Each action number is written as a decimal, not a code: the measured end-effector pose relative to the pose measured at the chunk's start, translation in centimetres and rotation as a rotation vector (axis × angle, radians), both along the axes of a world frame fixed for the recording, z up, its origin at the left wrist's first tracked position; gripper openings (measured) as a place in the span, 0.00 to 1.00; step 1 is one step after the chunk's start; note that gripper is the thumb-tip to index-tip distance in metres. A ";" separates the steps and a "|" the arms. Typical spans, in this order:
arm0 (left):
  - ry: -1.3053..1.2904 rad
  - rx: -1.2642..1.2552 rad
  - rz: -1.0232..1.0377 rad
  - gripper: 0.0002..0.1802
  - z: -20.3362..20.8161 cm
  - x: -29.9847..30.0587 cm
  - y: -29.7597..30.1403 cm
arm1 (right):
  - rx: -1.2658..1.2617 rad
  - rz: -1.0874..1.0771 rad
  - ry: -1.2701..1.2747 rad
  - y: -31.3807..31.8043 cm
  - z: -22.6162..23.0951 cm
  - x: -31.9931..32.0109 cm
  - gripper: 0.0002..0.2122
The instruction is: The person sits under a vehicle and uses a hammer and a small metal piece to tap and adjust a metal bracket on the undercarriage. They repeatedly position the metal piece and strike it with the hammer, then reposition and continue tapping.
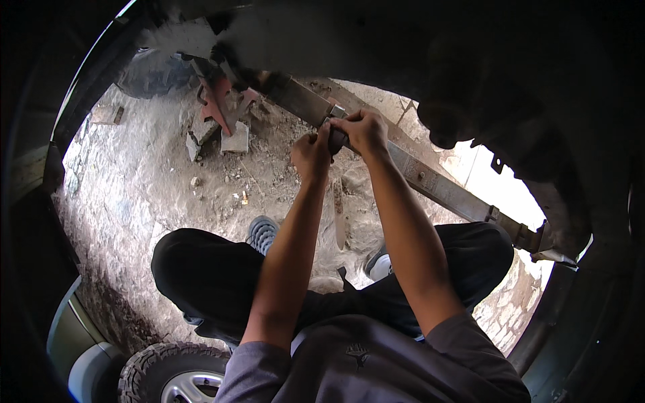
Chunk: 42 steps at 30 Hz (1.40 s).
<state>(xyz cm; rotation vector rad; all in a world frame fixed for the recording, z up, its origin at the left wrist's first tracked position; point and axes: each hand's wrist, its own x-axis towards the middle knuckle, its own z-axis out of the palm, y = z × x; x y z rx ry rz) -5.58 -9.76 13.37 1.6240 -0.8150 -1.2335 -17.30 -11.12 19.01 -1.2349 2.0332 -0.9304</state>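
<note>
Meeting at the bar (440, 186) in the head view, the left hand (311, 158) and right hand (366, 133) curl with fingertips close together; what they pinch cannot be told. Long, flat and brownish grey, the bar slants from upper middle to lower right above rough ground (222, 178).

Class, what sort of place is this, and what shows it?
Probably a makeshift vehicle-repair spot on rough ground: there's a red jack stand, a long metal bar resembling a leaf spring, and a chunky-treaded wheel.
</note>
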 end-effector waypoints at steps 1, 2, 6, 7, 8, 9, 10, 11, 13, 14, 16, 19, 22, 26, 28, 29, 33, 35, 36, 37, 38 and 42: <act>-0.003 -0.003 0.002 0.28 0.4 -0.3 -0.5 | 0.027 -0.021 -0.015 -0.6 -0.1 -0.2 0.19; -0.007 -0.006 0.004 0.28 0.8 -0.5 -0.9 | 0.056 -0.039 -0.032 -1.2 -0.2 -0.3 0.19; 0.045 0.008 -0.011 0.28 -0.3 -0.1 0.3 | -0.002 -0.002 0.057 0.6 -0.8 0.1 0.21; 0.046 0.012 -0.017 0.28 -0.5 0.1 0.5 | -0.005 0.001 0.081 0.7 -1.2 0.0 0.21; 0.000 0.019 -0.002 0.28 -0.6 0.2 0.1 | 0.001 0.002 0.075 0.3 -0.9 -0.1 0.20; 0.002 0.013 -0.013 0.28 -0.6 0.2 0.0 | 0.020 0.000 0.068 0.6 -0.8 -0.1 0.20; 0.004 0.008 -0.024 0.28 -0.7 0.0 -0.4 | 0.006 -0.002 0.042 0.1 -0.8 -0.3 0.20; 0.006 0.003 -0.034 0.28 -0.7 -0.1 -0.7 | -0.008 -0.005 0.016 -0.7 -0.9 -0.5 0.19; 0.072 0.001 -0.010 0.28 -0.4 -0.2 -0.6 | 0.022 -0.010 0.049 -0.9 -1.2 -0.5 0.19; 0.063 0.011 -0.025 0.29 -1.3 0.1 -0.2 | 0.031 -0.010 0.091 -0.3 -1.5 -0.3 0.19; -0.016 0.032 -0.051 0.29 -0.9 0.4 0.2 | 0.033 -0.044 0.121 0.3 -2.1 -0.2 0.20; -0.133 -0.073 -0.063 0.27 -0.7 0.5 -0.1 | 0.008 -0.067 0.148 0.0 -2.7 -0.4 0.20; -0.089 -0.005 -0.070 0.29 -0.1 0.4 -1.6 | -0.017 -0.059 0.115 -1.4 -2.4 -0.4 0.20; -0.096 0.002 -0.040 0.28 -0.1 1.0 -0.3 | -0.055 -0.050 0.130 0.2 -1.8 0.8 0.19; -0.067 -0.056 -0.030 0.28 0.5 0.3 -1.1 | -0.103 -0.034 0.094 -1.0 -2.5 -0.3 0.19; -0.053 -0.080 -0.027 0.28 0.5 0.0 -1.1 | -0.121 -0.027 0.075 -1.3 -3.1 -1.0 0.19; 0.081 -0.018 0.026 0.28 -0.3 0.8 -1.5 | -0.011 -0.036 0.103 -1.1 -0.9 1.2 0.20; 0.040 0.009 0.009 0.27 -0.1 0.7 -0.8 | -0.004 -0.008 0.098 -0.3 -1.2 0.6 0.20; 0.034 0.007 0.016 0.28 -0.2 0.7 -0.8 | -0.029 -0.008 0.104 -0.2 -1.4 0.5 0.20; 0.029 0.004 0.023 0.28 -0.4 0.6 -0.8 | -0.053 -0.009 0.109 -0.2 -1.6 0.4 0.20; 0.032 -0.036 0.019 0.28 -0.5 0.8 -1.4 | -0.089 -0.005 0.148 -1.0 -1.8 0.5 0.20; 0.094 -0.050 0.004 0.28 -1.7 1.8 -1.5 | -0.031 -0.026 0.113 -0.9 -1.3 1.7 0.19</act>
